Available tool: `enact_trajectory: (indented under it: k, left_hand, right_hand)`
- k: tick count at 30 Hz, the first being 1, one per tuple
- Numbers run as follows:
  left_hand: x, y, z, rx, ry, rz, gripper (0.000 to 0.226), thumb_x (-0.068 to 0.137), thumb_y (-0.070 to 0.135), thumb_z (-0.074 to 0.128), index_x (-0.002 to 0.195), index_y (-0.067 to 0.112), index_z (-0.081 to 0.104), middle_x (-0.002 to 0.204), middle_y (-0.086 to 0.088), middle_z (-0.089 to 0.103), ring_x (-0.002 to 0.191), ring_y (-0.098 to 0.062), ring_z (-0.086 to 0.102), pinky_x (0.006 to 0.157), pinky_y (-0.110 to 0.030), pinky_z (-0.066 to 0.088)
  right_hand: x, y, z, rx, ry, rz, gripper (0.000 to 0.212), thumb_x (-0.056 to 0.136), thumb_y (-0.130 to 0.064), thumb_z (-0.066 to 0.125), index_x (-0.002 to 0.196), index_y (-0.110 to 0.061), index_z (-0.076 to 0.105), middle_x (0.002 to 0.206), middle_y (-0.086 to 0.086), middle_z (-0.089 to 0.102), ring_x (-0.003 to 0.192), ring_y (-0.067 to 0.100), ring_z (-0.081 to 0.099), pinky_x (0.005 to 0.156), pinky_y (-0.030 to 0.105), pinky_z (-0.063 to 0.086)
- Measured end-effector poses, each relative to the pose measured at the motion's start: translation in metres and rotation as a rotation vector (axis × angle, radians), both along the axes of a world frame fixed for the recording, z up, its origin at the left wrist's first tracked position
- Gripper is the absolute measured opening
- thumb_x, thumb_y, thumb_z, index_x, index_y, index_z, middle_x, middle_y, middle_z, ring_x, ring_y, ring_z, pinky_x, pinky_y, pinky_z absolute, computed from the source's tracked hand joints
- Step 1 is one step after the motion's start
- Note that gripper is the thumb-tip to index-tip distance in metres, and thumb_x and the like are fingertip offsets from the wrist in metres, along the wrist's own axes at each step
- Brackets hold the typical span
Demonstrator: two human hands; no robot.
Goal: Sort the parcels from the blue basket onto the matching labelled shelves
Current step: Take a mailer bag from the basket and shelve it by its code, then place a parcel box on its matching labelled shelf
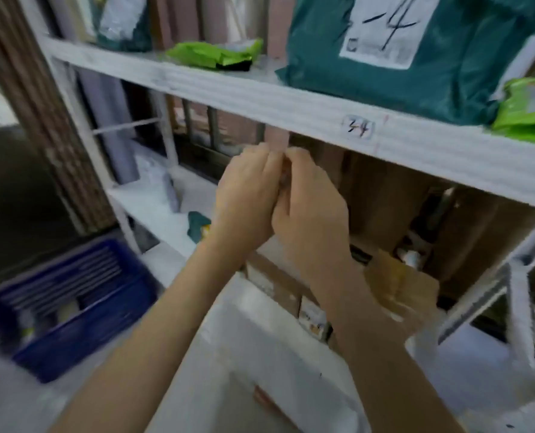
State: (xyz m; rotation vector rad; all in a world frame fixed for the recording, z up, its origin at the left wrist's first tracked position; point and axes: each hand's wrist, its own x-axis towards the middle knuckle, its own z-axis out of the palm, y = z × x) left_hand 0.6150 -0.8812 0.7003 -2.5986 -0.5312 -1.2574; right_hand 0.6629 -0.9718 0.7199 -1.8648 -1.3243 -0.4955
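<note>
My left hand and my right hand are pressed together just under the front rail of the white shelf, left of its handwritten label "34". Both have curled fingers closed around a small pinkish item; blur and the fingers hide most of it. The blue basket stands on the floor at lower left, with a few pale parcels dimly visible inside. On the shelf above lies a large teal parcel whose white label reads "-4".
Bright green parcels lie on the same shelf at the middle and far right. Cardboard boxes fill the space under the shelf. A white bag sits below my arms. A lower white shelf holds a small teal packet.
</note>
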Motion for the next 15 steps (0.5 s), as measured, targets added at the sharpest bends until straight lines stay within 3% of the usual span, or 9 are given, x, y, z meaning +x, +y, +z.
enact_trajectory:
  k: [5, 8, 10, 13, 15]
  left_hand:
    - [-0.087, 0.064, -0.083, -0.258, 0.25, 0.285, 0.028, 0.079, 0.022, 0.05, 0.092, 0.0, 0.062, 0.082, -0.016, 0.061, 0.074, -0.035, 0.059, 0.057, -0.033, 0.039]
    - [-0.134, 0.083, -0.125, -0.526, 0.504, 0.51, 0.038, 0.089, 0.03, 0.052, 0.118, 0.005, 0.053, 0.114, -0.013, 0.058, 0.105, -0.033, 0.054, 0.078, -0.039, 0.04]
    - [-0.175, 0.082, -0.157, -0.683, 0.622, 0.64, 0.041, 0.092, 0.034, 0.05, 0.124, 0.009, 0.048, 0.125, -0.01, 0.055, 0.115, -0.028, 0.05, 0.089, -0.037, 0.039]
    - [-0.253, 0.063, -0.212, -0.934, 0.787, 0.821, 0.046, 0.093, 0.035, 0.05, 0.13, 0.009, 0.044, 0.134, -0.012, 0.049, 0.123, -0.029, 0.044, 0.099, -0.037, 0.035]
    - [-0.298, 0.043, -0.245, -1.119, 0.79, 0.921, 0.052, 0.092, 0.039, 0.052, 0.133, 0.008, 0.042, 0.138, -0.015, 0.043, 0.127, -0.031, 0.04, 0.103, -0.039, 0.033]
  right_hand:
    - [-0.039, 0.087, -0.066, -0.514, -0.01, 0.24, 0.031, 0.09, -0.013, 0.045, 0.12, -0.006, 0.047, 0.122, 0.013, 0.053, 0.116, 0.03, 0.047, 0.084, 0.035, 0.036]
    - [-0.078, 0.125, -0.12, -0.76, -0.069, 0.377, 0.034, 0.091, -0.018, 0.05, 0.123, -0.006, 0.044, 0.125, 0.014, 0.052, 0.117, 0.032, 0.048, 0.08, 0.037, 0.039]
    - [-0.106, 0.137, -0.153, -0.9, -0.077, 0.46, 0.035, 0.092, -0.021, 0.049, 0.124, -0.006, 0.043, 0.125, 0.015, 0.053, 0.115, 0.033, 0.051, 0.076, 0.034, 0.038]
    - [-0.145, 0.144, -0.201, -1.169, -0.078, 0.495, 0.045, 0.093, -0.023, 0.046, 0.133, -0.005, 0.035, 0.131, 0.016, 0.05, 0.117, 0.033, 0.052, 0.088, 0.036, 0.042]
    - [-0.172, 0.144, -0.229, -1.285, -0.044, 0.447, 0.06, 0.096, -0.026, 0.043, 0.145, -0.003, 0.018, 0.142, 0.017, 0.042, 0.125, 0.033, 0.047, 0.098, 0.039, 0.04]
